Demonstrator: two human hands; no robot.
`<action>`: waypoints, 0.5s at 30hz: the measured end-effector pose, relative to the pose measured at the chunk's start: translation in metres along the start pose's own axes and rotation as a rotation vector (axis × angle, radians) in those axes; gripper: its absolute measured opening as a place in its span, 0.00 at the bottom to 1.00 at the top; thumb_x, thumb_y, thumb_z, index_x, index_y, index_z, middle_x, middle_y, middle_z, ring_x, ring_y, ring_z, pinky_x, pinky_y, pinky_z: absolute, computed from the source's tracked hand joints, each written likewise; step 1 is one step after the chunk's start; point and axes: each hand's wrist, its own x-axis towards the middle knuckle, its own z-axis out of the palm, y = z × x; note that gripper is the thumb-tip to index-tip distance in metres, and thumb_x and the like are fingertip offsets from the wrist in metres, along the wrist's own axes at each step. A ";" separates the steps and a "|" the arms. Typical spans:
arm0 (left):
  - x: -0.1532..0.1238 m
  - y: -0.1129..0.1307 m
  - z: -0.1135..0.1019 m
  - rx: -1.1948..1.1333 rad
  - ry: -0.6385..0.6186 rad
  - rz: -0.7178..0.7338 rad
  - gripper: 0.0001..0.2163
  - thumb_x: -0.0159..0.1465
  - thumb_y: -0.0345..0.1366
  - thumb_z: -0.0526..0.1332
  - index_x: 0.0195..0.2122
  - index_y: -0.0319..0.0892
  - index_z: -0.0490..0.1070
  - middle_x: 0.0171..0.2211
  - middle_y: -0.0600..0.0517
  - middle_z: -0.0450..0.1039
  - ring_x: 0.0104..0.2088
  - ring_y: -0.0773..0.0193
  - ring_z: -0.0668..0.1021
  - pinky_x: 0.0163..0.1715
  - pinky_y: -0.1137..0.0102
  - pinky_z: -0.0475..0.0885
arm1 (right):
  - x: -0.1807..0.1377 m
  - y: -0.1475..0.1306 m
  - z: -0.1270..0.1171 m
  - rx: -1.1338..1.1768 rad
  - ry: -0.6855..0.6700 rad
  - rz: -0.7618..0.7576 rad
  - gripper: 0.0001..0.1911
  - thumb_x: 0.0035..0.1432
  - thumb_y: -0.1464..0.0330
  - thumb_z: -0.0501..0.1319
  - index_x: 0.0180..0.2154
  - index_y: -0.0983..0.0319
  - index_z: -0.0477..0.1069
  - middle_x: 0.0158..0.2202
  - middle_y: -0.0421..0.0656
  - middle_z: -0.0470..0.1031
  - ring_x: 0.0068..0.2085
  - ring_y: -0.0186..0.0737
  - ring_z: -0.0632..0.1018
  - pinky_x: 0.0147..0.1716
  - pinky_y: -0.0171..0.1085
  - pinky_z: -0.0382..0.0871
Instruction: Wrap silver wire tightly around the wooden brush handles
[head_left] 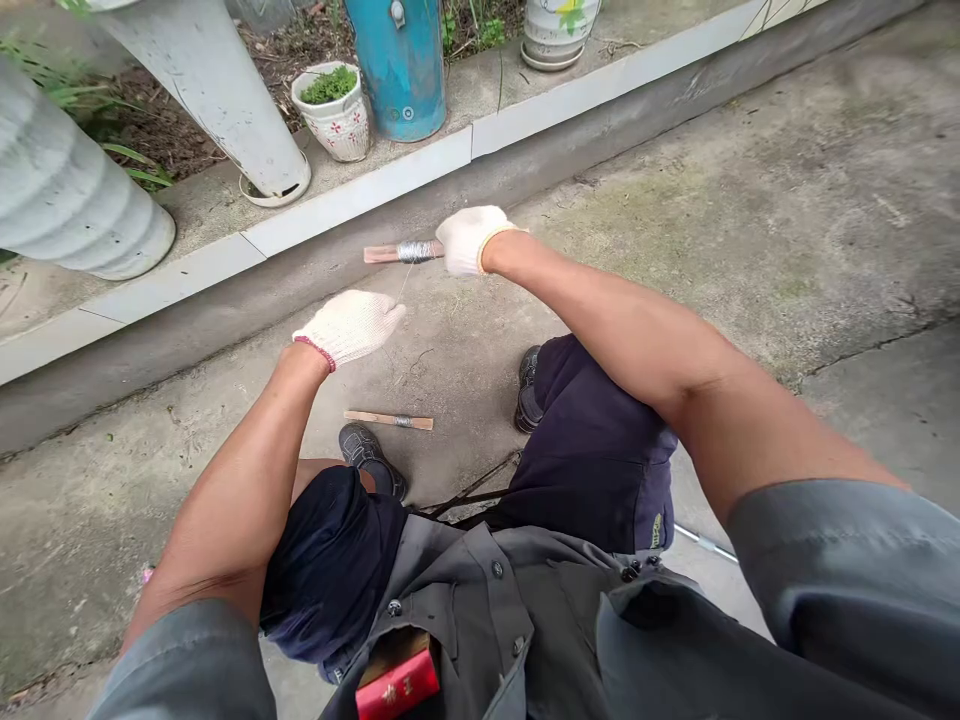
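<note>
My right hand [469, 238], in a white knit glove, is closed round one end of a short wooden stick [384, 254] held level, with a band of thin silver wire [417, 251] wound round it. A fine strand runs down from the winding toward my gloved left hand [351, 324], whose fingers are pressed together as if pinching it; the strand is too thin to follow all the way. On the concrete between my feet lies a second wooden stick [388, 420] with a smaller wire winding at its middle.
A raised concrete kerb [360, 190] with white edging runs across ahead. On it stand a small flowered plant pot [336, 110], a blue cylinder [399, 65], white posts [217, 90] and another pot [559, 30]. Dark thin rods [472, 490] lie by my knees. A red packet [397, 685] sits in my shirt pocket.
</note>
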 end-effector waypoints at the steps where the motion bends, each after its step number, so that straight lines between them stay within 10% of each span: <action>1: 0.000 0.000 0.000 -0.005 -0.007 -0.008 0.27 0.79 0.49 0.47 0.45 0.41 0.85 0.40 0.41 0.84 0.42 0.48 0.83 0.45 0.61 0.74 | -0.003 0.001 -0.004 0.010 0.035 0.009 0.13 0.58 0.69 0.71 0.45 0.67 0.81 0.38 0.54 0.80 0.48 0.57 0.85 0.54 0.48 0.80; 6: 0.009 -0.013 0.004 -0.015 -0.009 -0.002 0.27 0.78 0.48 0.47 0.45 0.41 0.85 0.41 0.41 0.84 0.41 0.49 0.83 0.44 0.61 0.73 | -0.027 0.002 -0.012 0.536 -0.014 -0.159 0.08 0.71 0.68 0.66 0.44 0.68 0.74 0.29 0.44 0.77 0.35 0.34 0.81 0.42 0.29 0.76; 15: 0.025 -0.031 0.013 -0.045 -0.040 -0.014 0.27 0.77 0.49 0.47 0.47 0.41 0.85 0.43 0.41 0.84 0.42 0.47 0.83 0.44 0.61 0.72 | -0.058 -0.011 -0.014 0.825 -0.236 -0.403 0.08 0.66 0.71 0.71 0.38 0.66 0.73 0.30 0.40 0.80 0.29 0.32 0.81 0.32 0.27 0.76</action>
